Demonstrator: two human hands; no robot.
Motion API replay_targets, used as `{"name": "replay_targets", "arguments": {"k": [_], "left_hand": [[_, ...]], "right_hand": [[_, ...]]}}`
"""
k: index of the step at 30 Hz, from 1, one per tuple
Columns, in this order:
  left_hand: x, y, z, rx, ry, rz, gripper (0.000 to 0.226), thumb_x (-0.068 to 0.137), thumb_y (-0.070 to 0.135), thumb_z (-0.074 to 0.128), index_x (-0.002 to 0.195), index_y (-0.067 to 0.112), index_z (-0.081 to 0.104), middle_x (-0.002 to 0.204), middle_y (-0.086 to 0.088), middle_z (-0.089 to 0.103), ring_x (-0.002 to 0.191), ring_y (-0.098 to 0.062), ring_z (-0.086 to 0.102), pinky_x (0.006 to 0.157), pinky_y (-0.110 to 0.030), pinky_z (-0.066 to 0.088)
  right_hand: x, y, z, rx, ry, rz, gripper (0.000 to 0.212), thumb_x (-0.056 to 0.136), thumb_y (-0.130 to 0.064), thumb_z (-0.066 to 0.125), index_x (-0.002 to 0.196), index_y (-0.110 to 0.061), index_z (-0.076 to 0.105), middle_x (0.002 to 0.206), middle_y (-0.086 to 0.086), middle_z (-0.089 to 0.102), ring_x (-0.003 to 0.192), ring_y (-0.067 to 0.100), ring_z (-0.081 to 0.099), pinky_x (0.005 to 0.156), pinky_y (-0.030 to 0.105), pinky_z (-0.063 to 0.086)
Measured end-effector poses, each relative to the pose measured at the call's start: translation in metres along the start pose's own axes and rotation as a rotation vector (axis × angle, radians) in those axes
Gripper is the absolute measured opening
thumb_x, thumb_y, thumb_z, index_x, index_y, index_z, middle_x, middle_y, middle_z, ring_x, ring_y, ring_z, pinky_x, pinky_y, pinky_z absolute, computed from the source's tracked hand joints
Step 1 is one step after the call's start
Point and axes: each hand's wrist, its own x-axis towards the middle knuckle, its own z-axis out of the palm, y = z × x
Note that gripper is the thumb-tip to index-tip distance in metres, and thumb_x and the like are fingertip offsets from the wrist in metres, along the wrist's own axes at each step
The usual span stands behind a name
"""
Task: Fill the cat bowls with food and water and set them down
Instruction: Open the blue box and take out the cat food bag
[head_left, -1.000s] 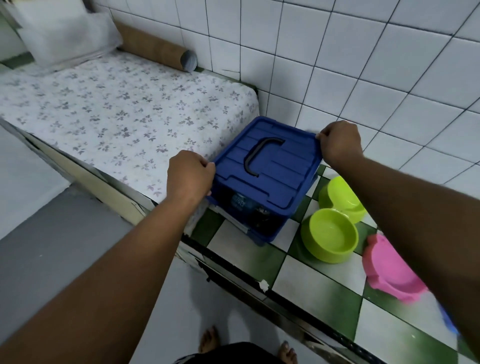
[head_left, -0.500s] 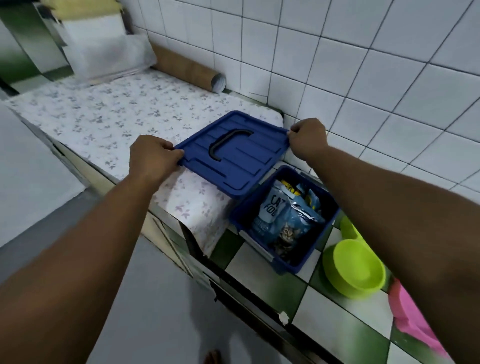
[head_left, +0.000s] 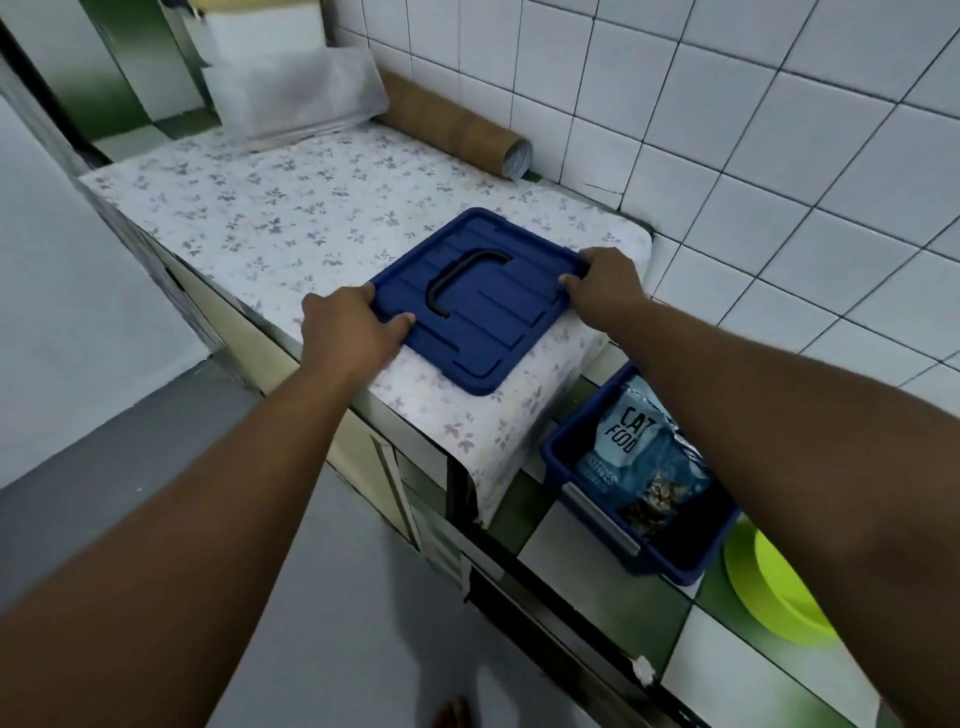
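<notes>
Lid-parking is the step in hand: the blue bin lid (head_left: 475, 301) is pinched at opposite edges by the left hand (head_left: 349, 328) and right hand (head_left: 605, 292) on the floral-covered counter (head_left: 291, 218), so release is called for next, then a reach to the cat food bag (head_left: 641, 462) in the open blue bin (head_left: 597, 525) below the right-hand grip, the green bowl (head_left: 774, 592) lying beyond it.

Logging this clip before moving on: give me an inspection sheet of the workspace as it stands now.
Surface: tiled counter, left part under a floral cover.
Job's things: blue lid flat on the cover; open blue bin with a cat food bag; green bowl to the bin's right.
Clutter: cardboard tube by the wall; plastic-wrapped bundle at the far end.
Grips: left hand and right hand both hold lid edges.
Cables: nothing seen.
Surroundings: white tiled wall; grey floor.
</notes>
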Motion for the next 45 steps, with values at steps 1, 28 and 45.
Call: {"name": "replay_targets", "arguments": {"k": [1,28,45], "left_hand": [[-0.001,-0.001,0.003,0.053,0.0,0.004,0.047,0.093,0.056,0.063,0.116,0.015,0.066,0.093,-0.009,0.063,0.121,-0.037,0.045,0.094,-0.042,0.047],[-0.094,0.155,0.135,-0.15,-0.407,0.38,0.031,0.094,0.029,0.069,0.122,0.015,0.066,0.107,-0.002,0.069,0.097,-0.016,0.063,0.085,-0.029,0.05],[-0.1,0.131,0.194,-0.048,-0.733,0.171,0.043,0.086,0.021,0.081,0.122,0.005,0.062,0.122,-0.011,0.069,0.1,-0.024,0.064,0.08,-0.034,0.055]], "right_hand": [[-0.002,-0.001,0.001,-0.031,0.003,-0.008,0.031,0.099,-0.022,0.057,0.122,-0.001,0.061,0.116,0.011,0.063,0.1,0.022,0.057,0.076,0.023,0.039],[-0.13,0.158,-0.081,-0.104,0.006,0.139,0.018,0.088,-0.025,0.069,0.096,-0.009,0.071,0.087,0.009,0.069,0.087,0.025,0.064,0.073,0.026,0.045],[-0.153,0.176,-0.036,-0.488,-0.167,0.326,0.063,0.078,-0.059,0.067,0.13,-0.025,0.053,0.128,0.004,0.059,0.127,0.028,0.047,0.107,0.052,0.022]]}}
